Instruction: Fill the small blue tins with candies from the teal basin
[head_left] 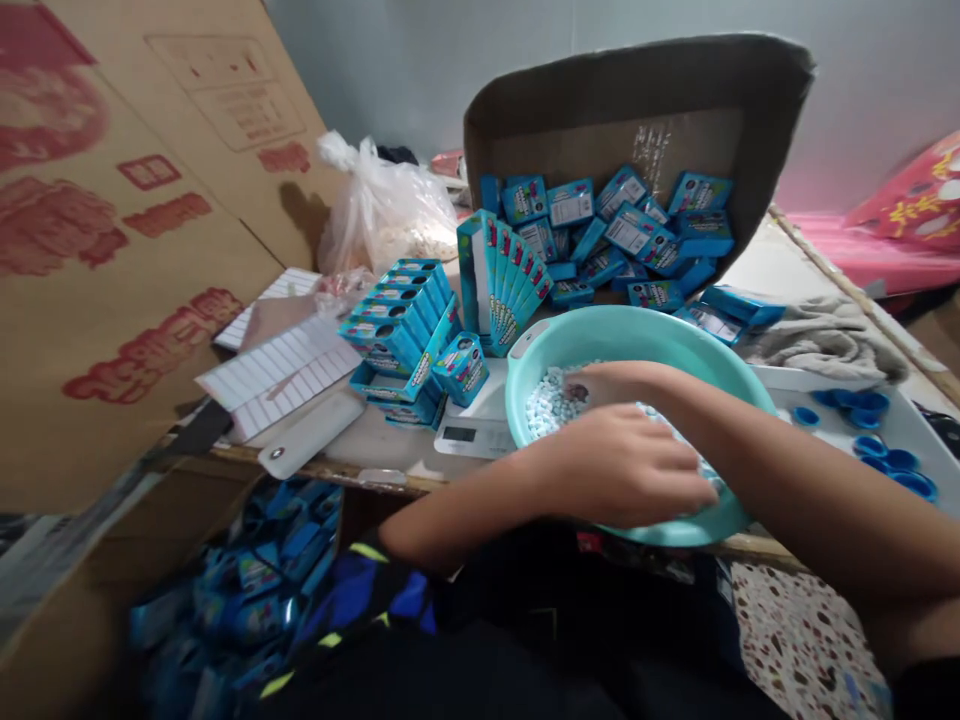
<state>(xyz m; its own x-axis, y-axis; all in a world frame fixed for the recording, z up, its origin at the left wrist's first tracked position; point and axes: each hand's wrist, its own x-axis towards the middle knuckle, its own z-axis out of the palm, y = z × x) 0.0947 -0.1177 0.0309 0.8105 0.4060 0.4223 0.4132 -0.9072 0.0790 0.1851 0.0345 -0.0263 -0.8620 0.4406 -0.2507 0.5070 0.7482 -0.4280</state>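
A turquoise plastic basin point(645, 325) stands in front of me, with small pale blue and white pieces point(551, 405) in it. My left hand point(634, 465) hangs over the near side of the basin, slightly blurred, its fingers curled together; what they hold, if anything, is hidden. Crossing behind it, my right hand point(611, 383) reaches down at the pieces on the left side; its fingertips are hidden. Left of the basin, a small blue carton point(461, 368) stands by a white digital scale point(472, 438). Blue cartons with round holes point(397, 310) are stacked beside it.
A tilted cardboard box point(600, 120) behind the basin holds many blue cartons. Blue plastic rings point(900, 460) lie in a white tray at right, near a grey cloth point(825, 340). A large carton point(150, 250) rises at left; more blue packaging point(262, 570) lies below the table edge.
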